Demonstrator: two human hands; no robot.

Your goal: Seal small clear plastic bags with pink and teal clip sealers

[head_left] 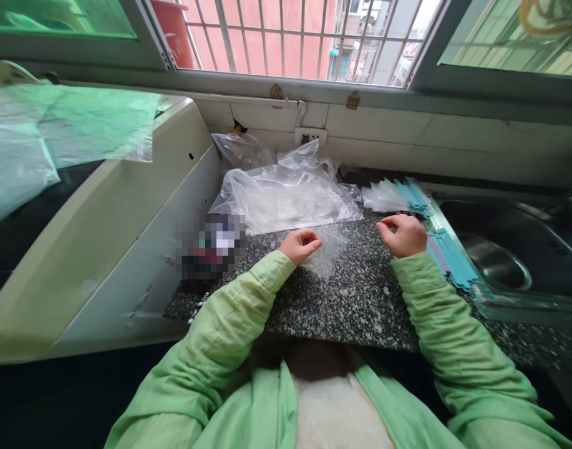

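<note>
My left hand [300, 246] is closed in a pinch at the left edge of a small clear plastic bag [331, 249], which lies over the speckled countertop. To the right, my right hand [404, 236] hovers over the counter with its fingers curled together; whatever they may hold is hidden. Close beside that hand lie teal flat strips [454, 259], with a pink one along their left side. Behind it is another bunch of teal strips [413, 194] with whitish clear plastic at the left end. A large clear plastic bag [286, 196] with whitish contents spreads out beyond my left hand.
A steel sink [496, 259] is set in at the right. At the left stands a cream-coloured appliance [140, 187] with plastic sheeting [93, 118] over it. A pixelated patch [213, 246] hides something beside it. A wall socket [310, 135] sits below the barred window.
</note>
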